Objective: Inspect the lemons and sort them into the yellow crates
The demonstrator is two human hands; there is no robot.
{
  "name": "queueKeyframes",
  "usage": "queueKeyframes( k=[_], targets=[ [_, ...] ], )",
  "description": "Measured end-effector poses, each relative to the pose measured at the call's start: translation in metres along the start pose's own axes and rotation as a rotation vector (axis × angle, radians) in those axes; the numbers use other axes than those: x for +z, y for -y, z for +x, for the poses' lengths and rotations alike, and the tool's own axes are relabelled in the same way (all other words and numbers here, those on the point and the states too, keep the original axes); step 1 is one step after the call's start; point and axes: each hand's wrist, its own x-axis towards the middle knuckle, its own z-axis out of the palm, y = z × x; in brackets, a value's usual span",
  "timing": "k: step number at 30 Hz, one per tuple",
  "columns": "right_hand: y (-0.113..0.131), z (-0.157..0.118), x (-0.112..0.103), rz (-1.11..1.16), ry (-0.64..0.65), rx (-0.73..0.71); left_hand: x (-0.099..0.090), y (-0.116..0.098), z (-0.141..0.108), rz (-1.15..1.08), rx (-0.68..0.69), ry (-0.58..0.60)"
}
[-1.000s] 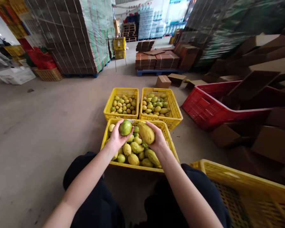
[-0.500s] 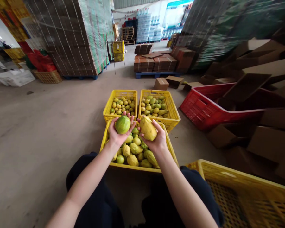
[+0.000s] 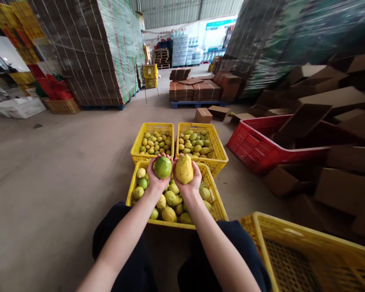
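My left hand cups a round green fruit, palm up with the fingers curled behind it. Right beside it, my right hand holds a larger yellow fruit, its narrower end up. Both hands are above the near yellow crate, which holds several yellow and green fruits. Beyond them stand two more yellow crates, the left one and the right one, each with fruits inside.
A red crate with cardboard in it stands at the right, among loose boxes. Another yellow crate is at the lower right. Behind are flattened cartons on a blue pallet and tall wrapped stacks.
My hands have come closer together, each with its fruit. The yellow fruit now stands more upright. The view has tilted up slightly, so the crates appear lower.
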Motion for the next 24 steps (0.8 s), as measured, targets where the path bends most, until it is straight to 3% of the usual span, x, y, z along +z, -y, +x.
queueKeyframes(
  k=[14,24],
  targets=[
    [-0.0054,-0.0022,0.0074,0.015,-0.069,0.009,0.0034,0.0,0.0019,0.106,0.062,-0.012],
    [-0.0065,-0.0069,0.0067,-0.012,-0.131,0.005,-0.0038,-0.0038,0.0024,0.012,-0.02,0.002]
  ],
)
